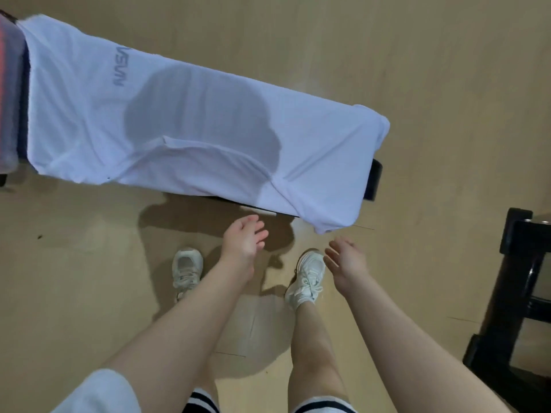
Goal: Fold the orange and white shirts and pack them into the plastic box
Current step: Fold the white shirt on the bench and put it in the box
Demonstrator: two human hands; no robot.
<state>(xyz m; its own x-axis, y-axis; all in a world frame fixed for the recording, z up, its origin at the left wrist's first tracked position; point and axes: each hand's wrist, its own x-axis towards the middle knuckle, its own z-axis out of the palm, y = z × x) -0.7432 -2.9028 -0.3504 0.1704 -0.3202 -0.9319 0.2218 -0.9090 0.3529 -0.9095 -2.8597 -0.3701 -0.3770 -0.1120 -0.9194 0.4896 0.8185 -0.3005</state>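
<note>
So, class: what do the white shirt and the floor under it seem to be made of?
The white shirt looks like soft, matte knit cloth, probably cotton: it drapes and creases over the bench and shows no shine. The floor looks like smooth tan wood or wood-look laminate with a low sheen; thin seam lines show, but which of the two cannot be told.

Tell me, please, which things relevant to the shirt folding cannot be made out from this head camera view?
- Bench under the white shirt: the shirt covers nearly all of it; only a dark end shows.
- Orange shirt: unconfirmed. A blurred reddish thing is cut off by the left edge.
- Plastic box: not identifiable in view.
- Dark furniture: cut off by the right edge.
- Left hand and right hand are open and hold nothing.
</note>
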